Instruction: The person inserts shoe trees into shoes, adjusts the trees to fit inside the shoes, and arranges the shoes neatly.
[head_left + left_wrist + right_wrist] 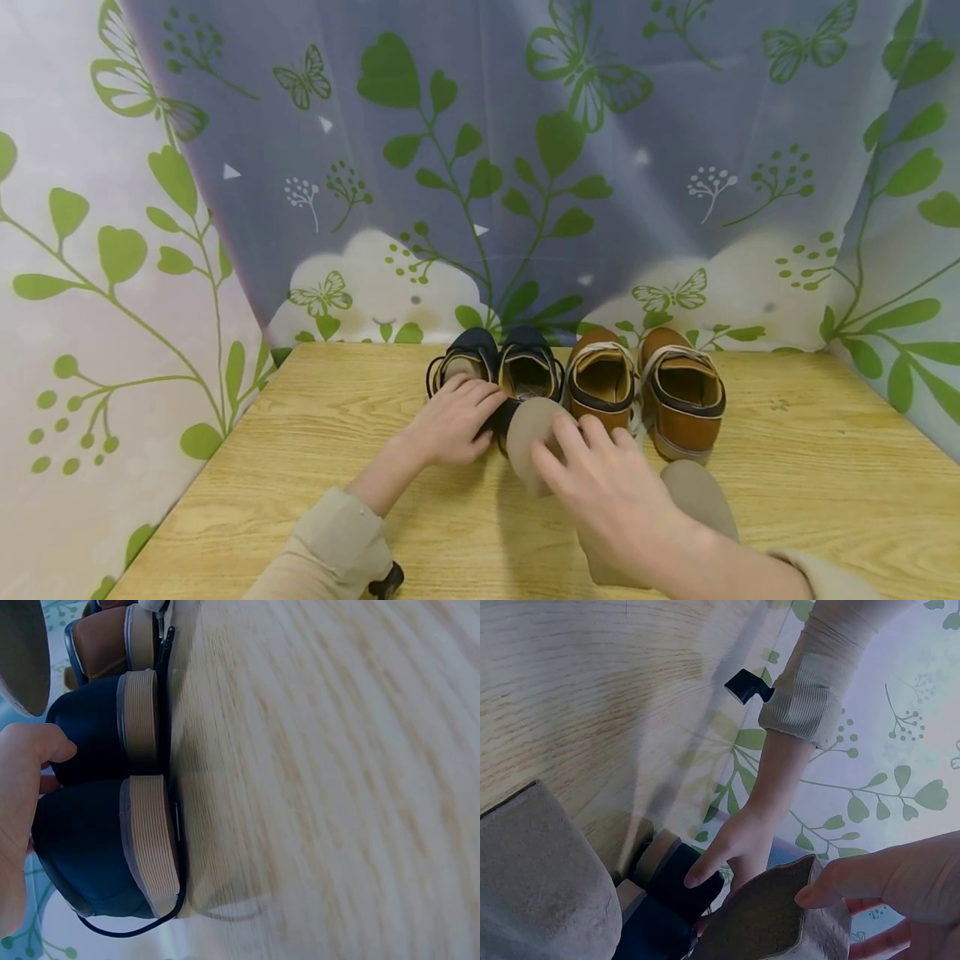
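Note:
Side by side with their heels toward me stand a pair of navy shoes: the left navy shoe (475, 343) and the right navy shoe (527, 340). My left hand (453, 421) lies over their heels, its thumb against one heel (82, 750) and its fingertips at the collars. A beige lining or filler (460, 367) shows in the left shoe's opening. My right hand (611, 492) pinches a grey-beige moulded pulp shoe insert (531, 442) by its edge, just behind the right navy shoe. Another insert (701, 500) lies partly under the right forearm.
To the right stand two brown shoes (600, 342) with pale laces, also heels toward me. All four rest on a wood-grain table (810, 467). A leaf-and-butterfly cloth (480, 167) hangs behind and along the sides. A small black device (386, 581) sits at the left sleeve.

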Available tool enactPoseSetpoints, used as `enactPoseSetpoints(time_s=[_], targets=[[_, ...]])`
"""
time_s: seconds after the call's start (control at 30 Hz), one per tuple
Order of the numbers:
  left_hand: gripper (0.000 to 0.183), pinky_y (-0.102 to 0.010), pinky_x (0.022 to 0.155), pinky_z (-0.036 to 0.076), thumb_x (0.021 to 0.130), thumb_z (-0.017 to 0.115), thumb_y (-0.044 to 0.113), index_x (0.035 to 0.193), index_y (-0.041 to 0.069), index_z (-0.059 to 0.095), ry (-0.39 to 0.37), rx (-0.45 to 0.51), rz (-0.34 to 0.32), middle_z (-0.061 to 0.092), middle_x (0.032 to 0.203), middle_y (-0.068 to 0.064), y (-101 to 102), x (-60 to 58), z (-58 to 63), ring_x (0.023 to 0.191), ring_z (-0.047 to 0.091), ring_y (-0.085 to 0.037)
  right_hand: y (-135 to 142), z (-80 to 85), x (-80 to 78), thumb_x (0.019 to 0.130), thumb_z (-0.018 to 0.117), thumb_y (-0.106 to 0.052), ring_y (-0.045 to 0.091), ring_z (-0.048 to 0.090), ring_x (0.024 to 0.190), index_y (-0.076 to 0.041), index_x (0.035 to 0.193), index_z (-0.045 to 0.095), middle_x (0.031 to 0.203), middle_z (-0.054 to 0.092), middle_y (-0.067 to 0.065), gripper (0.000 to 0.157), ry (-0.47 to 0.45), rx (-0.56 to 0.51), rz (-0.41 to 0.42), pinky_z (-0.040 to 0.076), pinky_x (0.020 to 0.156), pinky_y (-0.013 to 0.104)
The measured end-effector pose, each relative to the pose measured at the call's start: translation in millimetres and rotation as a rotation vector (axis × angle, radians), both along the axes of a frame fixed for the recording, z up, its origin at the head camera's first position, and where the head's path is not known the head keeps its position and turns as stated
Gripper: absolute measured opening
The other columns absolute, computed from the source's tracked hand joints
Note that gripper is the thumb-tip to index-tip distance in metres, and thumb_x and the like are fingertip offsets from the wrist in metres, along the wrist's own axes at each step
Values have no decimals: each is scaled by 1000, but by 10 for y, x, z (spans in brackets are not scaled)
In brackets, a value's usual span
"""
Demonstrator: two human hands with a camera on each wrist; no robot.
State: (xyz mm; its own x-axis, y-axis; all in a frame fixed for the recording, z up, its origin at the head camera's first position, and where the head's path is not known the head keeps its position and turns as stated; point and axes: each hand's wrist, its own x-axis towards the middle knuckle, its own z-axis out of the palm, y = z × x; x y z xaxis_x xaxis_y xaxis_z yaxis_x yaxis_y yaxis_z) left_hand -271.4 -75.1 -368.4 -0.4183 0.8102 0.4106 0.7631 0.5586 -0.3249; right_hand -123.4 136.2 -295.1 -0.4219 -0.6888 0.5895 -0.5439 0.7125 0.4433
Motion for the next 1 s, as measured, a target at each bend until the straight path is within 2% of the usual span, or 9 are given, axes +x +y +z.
enactPoseSetpoints(time_s=[0.03, 0.1, 0.17, 0.27, 0.43, 0.53, 0.73, 1.0], targets=[[47, -39, 98, 35, 79, 62, 27, 121, 6, 58, 9, 3, -10, 57, 118, -6, -5, -4, -2, 108, 52, -23, 13, 4, -4, 63, 68, -1, 27, 46, 67, -7, 91, 53, 93, 47, 15, 32, -5, 0, -1, 34, 44, 31], [47, -39, 97, 35, 78, 64, 26, 120, 6, 59, 19, 7, -22, 58, 118, -7, -13, -10, -6, 108, 53, -23, 37, 13, -22, 62, 68, 0, 29, 48, 69, -7, 93, 54, 96, 48, 17, 35, -11, -12, 0, 37, 45, 33], [47, -40, 97, 35, 77, 65, 25, 119, 5, 59, 29, 13, -38, 58, 117, -7, -21, -15, -9, 107, 53, -23, 61, 22, -43, 67, 59, 0, 31, 49, 70, -6, 94, 55, 98, 49, 18, 28, -10, -39, 8, 41, 46, 35], [47, -41, 96, 35, 76, 67, 25, 119, 7, 60, 45, 17, -54, 58, 116, -6, -28, -23, -10, 106, 53, -23, 87, 41, -76, 68, 52, 1, 32, 51, 71, -5, 94, 55, 98, 50, 18, 28, -15, -76, 11, 44, 48, 38], [46, -40, 95, 35, 76, 67, 25, 118, 8, 60, 66, 11, -75, 59, 115, -5, -29, -32, -5, 105, 54, -22, 121, 93, -112, 57, 70, -4, 33, 54, 73, -6, 95, 56, 99, 51, 18, 40, -17, -95, -12, 45, 49, 38], [46, -40, 95, 35, 76, 66, 24, 118, 7, 59, 65, 9, -86, 59, 114, -6, -24, -32, 2, 104, 54, -22, 151, 131, -142, 55, 75, -5, 33, 54, 72, -6, 94, 56, 98, 50, 18, 44, -44, -102, -39, 44, 48, 36], [45, -40, 96, 35, 75, 64, 22, 117, 6, 59, 82, 4, -102, 58, 112, -6, -17, -29, 9, 103, 54, -23, 239, 199, -259, 57, 75, -7, 32, 53, 69, -4, 93, 55, 94, 48, 16, 41, -75, -108, -90, 42, 46, 35], [46, -40, 97, 34, 75, 64, 22, 118, 5, 58, 82, 3, -103, 57, 114, -7, -11, -38, -6, 105, 53, -23, 324, 245, -446, 57, 74, -6, 35, 54, 68, -2, 95, 57, 95, 50, 19, 42, -31, -123, -60, 43, 46, 39]])
